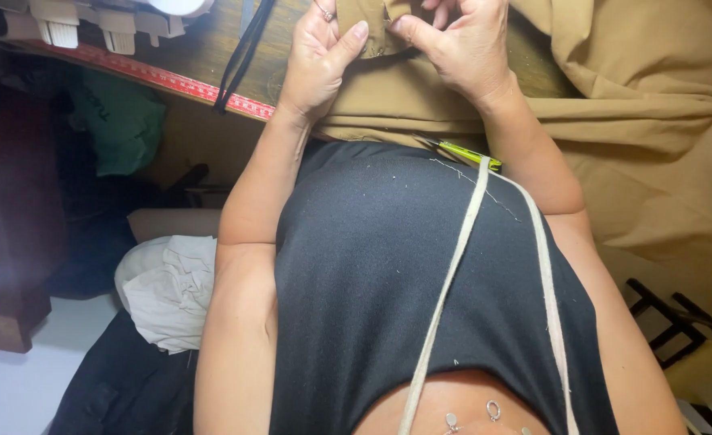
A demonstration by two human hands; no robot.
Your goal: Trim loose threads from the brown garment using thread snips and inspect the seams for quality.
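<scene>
My left hand [319, 56] and my right hand [456, 44] both pinch a folded edge of tan fabric [638, 97] at the top of the view, thumbs close together. The cloth lies on a wooden table [199, 48] and spills off to the right over my lap. A cream measuring tape [460, 258] hangs around my neck, down over my black top. Between my right forearm and the cloth's edge, a yellow-green handled tool [469, 153] pokes out, mostly hidden.
A red ruler strip [154, 76] runs along the table's front edge. A black strap [243, 48] crosses the table. White cloth [170, 290] and a green bag [118, 121] lie on the floor at left. A dark frame [670, 318] stands at the right.
</scene>
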